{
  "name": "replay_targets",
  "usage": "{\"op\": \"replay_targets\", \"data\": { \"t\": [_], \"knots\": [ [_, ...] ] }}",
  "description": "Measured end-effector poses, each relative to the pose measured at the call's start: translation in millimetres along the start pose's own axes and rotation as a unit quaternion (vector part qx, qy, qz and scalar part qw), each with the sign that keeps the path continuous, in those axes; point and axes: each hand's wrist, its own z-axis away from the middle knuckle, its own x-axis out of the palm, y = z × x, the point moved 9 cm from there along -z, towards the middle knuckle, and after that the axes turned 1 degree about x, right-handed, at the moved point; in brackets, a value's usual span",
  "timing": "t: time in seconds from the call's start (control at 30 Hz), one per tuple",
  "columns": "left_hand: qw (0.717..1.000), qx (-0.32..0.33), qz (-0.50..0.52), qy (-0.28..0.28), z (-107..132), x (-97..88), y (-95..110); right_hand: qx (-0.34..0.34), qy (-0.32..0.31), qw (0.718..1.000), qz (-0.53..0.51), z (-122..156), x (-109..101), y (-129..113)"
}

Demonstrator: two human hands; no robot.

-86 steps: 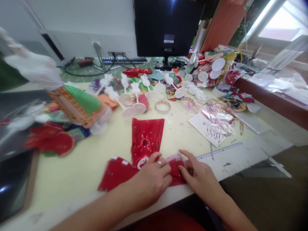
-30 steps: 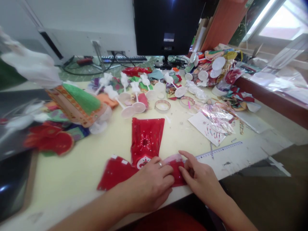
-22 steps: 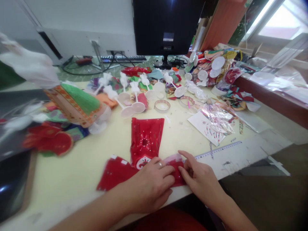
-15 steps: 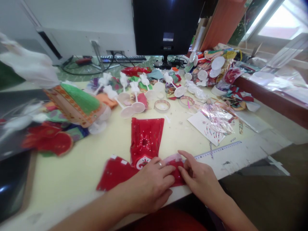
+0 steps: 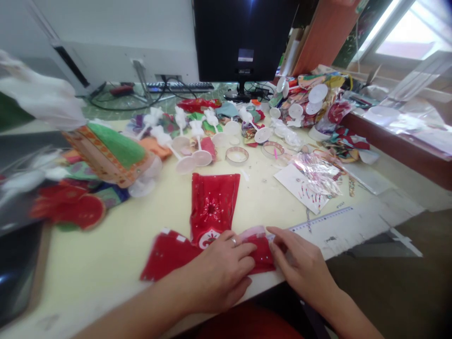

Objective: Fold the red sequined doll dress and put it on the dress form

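Observation:
A red patterned cloth piece (image 5: 214, 200), with white dots and a pale motif, lies on the table; a red flap (image 5: 168, 254) spreads to its lower left. My left hand (image 5: 226, 268), a ring on one finger, rests on the cloth with its fingers laid over the right-hand red flap (image 5: 260, 254). Its thumb is hidden. Along this flap's upper edge runs a pale translucent strip (image 5: 252, 231). At the flap's right end, my right hand (image 5: 300, 256) has thumb and forefinger close together; a small whitish bit shows there, and what they pinch is unclear.
Behind the cloth are two tape rolls (image 5: 237, 156) and several white-based figures (image 5: 200, 157). A ruler (image 5: 323, 219) and a white card (image 5: 302, 187) lie to the right. A dressed figure (image 5: 113, 155) stands left; a monitor (image 5: 245, 40) is at the back.
My right hand has shifted slightly right, to the end of the red flap, and its thumb and forefinger have come closer together. My left hand stays in place on the cloth.

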Motion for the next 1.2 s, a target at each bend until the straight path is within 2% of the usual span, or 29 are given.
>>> {"op": "replay_targets", "data": {
  "t": [0.2, 0.47, 0.67, 0.8, 0.9, 1.0, 1.2],
  "knots": [
    [1.0, 0.0, 0.004, 0.004, 0, -0.5, 0, -0.084, -0.04, 0.996, 0.003, 1, 5, -19],
    [1.0, 0.001, 0.0, 0.001, 1, 0.0, 0, -0.105, -0.078, 0.991, 0.043, 1, 10, -17],
    [1.0, -0.002, -0.003, 0.006, 0, -1.7, 0, -0.098, -0.072, 0.991, 0.055, 3, 8, -10],
    [1.0, 0.001, -0.001, 0.008, 0, -1.2, 0, -0.097, -0.042, 0.994, 0.034, 5, 2, -11],
    [1.0, 0.002, 0.001, 0.011, 0, -1.2, 0, -0.133, -0.025, 0.991, 0.022, 9, -2, -19],
    [1.0, 0.003, 0.002, 0.017, 1, -1.2, -1, -0.171, -0.041, 0.984, 0.032, 14, 3, -25],
    [0.999, 0.014, 0.0, 0.037, -1, -5.8, 2, -0.188, -0.04, 0.98, 0.057, 20, 9, -25]
  ]
}}
